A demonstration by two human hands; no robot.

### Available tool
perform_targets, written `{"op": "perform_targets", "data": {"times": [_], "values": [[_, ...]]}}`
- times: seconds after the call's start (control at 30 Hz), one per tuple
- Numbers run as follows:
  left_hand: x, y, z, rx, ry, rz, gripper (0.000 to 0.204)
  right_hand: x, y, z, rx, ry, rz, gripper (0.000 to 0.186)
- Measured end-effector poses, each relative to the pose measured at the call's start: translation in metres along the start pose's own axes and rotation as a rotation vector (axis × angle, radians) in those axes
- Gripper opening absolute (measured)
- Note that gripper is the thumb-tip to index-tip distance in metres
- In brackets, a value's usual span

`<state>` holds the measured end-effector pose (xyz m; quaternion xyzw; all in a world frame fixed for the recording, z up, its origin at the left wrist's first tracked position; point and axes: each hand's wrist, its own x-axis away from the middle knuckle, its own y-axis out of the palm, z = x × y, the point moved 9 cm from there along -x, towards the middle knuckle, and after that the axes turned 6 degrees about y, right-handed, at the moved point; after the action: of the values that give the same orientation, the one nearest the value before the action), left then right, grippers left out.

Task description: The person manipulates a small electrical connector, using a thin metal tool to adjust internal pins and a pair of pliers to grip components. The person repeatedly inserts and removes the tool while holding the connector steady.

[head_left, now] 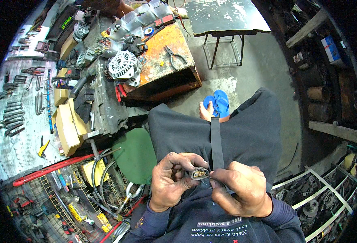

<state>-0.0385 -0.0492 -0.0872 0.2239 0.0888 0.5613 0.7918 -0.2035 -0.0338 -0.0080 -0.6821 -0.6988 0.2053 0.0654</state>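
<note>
In front of my chest, my left hand [171,178] is closed round a small grey plug-like part [199,173] with brassy metal contacts showing in its open end. My right hand [241,188] is pinched close beside it, thumb against the bent forefinger. A thin, dark tip shows between those fingers and reaches the part's edge; too little of it shows to name it. Both hands are over my lap, above the dark trousers [178,129].
An orange-topped bench [182,42] ahead to the left bears an alternator [123,65] and pliers [174,58]. Wrenches [13,113] hang on the left panel. A green seat [134,156] stands by my left knee. A black-topped table [227,16] is ahead; metal racks [324,190] line the right.
</note>
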Motion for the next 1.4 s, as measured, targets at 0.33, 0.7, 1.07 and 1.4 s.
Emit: {"op": "perform_targets", "data": {"times": [0.33,0.7,1.07,1.4], "values": [[-0.002,0.0,-0.002,-0.017,-0.015,0.006,0.032,0.0,-0.003,0.004,-0.007,0.035,0.016,0.025],[-0.005,0.001,-0.001,-0.118,-0.025,0.023,0.037,0.001,0.0,0.004,0.037,0.018,0.01,0.026],[-0.001,-0.002,-0.002,-0.045,-0.009,-0.001,0.033,-0.002,-0.002,0.007,0.01,0.067,-0.011,0.024],[0.0,0.003,-0.005,0.033,-0.044,-0.013,0.034,0.002,0.004,0.017,-0.088,0.154,0.023,0.017]]}}
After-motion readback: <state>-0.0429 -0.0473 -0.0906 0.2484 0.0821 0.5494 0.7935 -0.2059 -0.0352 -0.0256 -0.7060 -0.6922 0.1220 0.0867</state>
